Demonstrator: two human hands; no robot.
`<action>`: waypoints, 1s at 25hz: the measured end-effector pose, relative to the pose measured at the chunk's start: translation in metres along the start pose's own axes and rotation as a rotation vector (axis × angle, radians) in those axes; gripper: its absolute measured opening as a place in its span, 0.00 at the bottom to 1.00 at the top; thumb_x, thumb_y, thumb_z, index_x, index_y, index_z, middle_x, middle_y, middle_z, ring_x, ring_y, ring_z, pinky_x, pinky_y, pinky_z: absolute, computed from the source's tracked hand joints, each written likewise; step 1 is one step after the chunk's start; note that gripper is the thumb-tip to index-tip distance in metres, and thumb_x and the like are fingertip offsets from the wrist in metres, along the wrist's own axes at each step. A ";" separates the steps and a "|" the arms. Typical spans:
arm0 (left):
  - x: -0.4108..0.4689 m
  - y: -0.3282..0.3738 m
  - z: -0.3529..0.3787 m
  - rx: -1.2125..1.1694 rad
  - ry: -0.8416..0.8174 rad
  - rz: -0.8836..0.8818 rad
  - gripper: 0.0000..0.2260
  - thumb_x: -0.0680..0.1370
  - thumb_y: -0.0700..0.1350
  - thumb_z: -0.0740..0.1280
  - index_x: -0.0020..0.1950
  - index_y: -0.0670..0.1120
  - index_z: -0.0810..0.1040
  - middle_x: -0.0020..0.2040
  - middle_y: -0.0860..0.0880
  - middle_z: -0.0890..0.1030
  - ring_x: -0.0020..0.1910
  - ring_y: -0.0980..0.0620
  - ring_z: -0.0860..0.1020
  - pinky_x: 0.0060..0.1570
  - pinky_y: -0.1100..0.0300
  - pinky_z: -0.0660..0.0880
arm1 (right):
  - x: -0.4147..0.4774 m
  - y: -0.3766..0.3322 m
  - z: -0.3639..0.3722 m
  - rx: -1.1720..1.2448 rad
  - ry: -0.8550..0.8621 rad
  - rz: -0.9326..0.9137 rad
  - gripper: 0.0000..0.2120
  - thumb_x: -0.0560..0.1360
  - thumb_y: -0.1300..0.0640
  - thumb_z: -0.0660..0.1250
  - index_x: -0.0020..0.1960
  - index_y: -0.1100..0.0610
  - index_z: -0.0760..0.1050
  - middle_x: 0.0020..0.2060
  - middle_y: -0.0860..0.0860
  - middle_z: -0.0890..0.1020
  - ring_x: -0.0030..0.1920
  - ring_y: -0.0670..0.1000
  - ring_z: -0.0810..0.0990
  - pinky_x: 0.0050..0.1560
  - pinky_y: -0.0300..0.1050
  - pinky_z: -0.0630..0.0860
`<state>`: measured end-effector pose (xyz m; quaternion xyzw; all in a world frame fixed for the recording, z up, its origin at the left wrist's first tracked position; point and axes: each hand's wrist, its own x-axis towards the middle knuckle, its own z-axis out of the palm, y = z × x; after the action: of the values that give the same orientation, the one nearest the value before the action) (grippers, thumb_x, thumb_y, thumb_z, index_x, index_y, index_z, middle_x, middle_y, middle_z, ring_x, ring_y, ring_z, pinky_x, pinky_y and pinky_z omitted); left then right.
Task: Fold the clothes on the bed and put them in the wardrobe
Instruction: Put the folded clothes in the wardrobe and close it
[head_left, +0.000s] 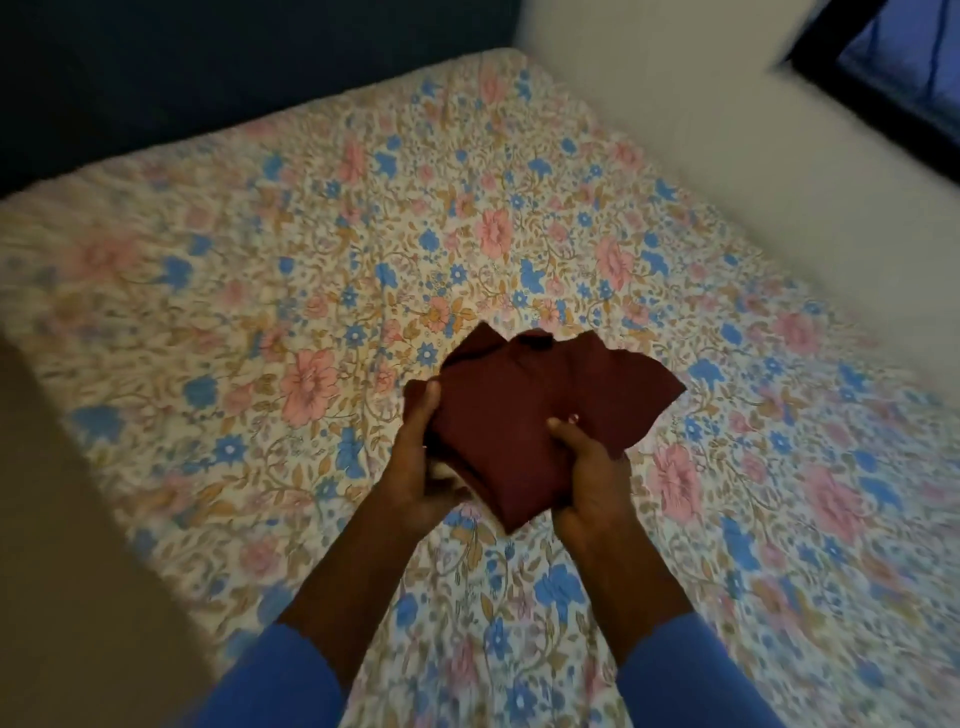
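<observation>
Head view, looking down over a bed (260, 218) with a flowered cover in pink, blue and tan. A folded maroon garment (519, 405) is held in both hands over the near middle of the bed. Whether its underside touches the cover cannot be told.

Left hand (421, 462): grips the garment's left edge. The thumb (429, 401) lies along the top of the cloth, pointing away from the person. The other fingers pass beneath the fold and are hidden, so their spread cannot be told. The palm faces inward, toward the right hand.

Right hand (592, 467): grips the garment's near right side. The thumb (563, 425) presses down on the upper face, and the remaining fingers are curled under the cloth, out of sight. The palm faces inward, toward the left hand.

Both forearms reach forward from the lower edge of the view and converge on the garment, each in a blue sleeve (270, 680) pushed back above the wrist.

The garment's far corners stick out unevenly beyond the hands, one to the far left and one to the right. Its near corner hangs between the wrists.

Surroundings: a pale wall (675, 130) runs along the bed's right side. A dark-framed window (893, 67) sits at the upper right, and a brown floor (78, 519) lies to the left. The view is blurred toward its edges.
</observation>
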<state>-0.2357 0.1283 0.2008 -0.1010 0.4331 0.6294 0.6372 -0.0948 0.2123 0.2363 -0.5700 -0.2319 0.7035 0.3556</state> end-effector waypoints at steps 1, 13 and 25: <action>-0.034 -0.003 -0.003 -0.061 0.058 0.047 0.21 0.80 0.57 0.70 0.67 0.46 0.81 0.56 0.44 0.86 0.54 0.42 0.85 0.61 0.38 0.77 | -0.038 0.006 -0.007 -0.020 -0.020 -0.023 0.23 0.69 0.68 0.78 0.63 0.58 0.81 0.56 0.57 0.86 0.55 0.60 0.86 0.53 0.63 0.83; -0.460 -0.129 -0.137 -0.146 0.560 0.730 0.18 0.73 0.33 0.69 0.63 0.39 0.82 0.57 0.39 0.85 0.53 0.39 0.84 0.46 0.51 0.82 | -0.371 0.042 -0.112 0.090 -0.867 0.358 0.23 0.81 0.44 0.65 0.73 0.53 0.76 0.70 0.54 0.79 0.71 0.58 0.77 0.73 0.59 0.70; -0.680 -0.469 -0.314 -0.789 1.063 0.747 0.27 0.66 0.33 0.72 0.65 0.41 0.82 0.60 0.38 0.84 0.58 0.34 0.82 0.62 0.39 0.78 | -0.558 0.292 -0.214 -0.837 -1.084 0.563 0.25 0.71 0.69 0.69 0.68 0.57 0.78 0.62 0.60 0.83 0.64 0.64 0.81 0.64 0.62 0.79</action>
<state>0.1623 -0.6573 0.2776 -0.4576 0.4302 0.7782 0.0040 0.0980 -0.4183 0.3264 -0.2684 -0.4688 0.8037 -0.2495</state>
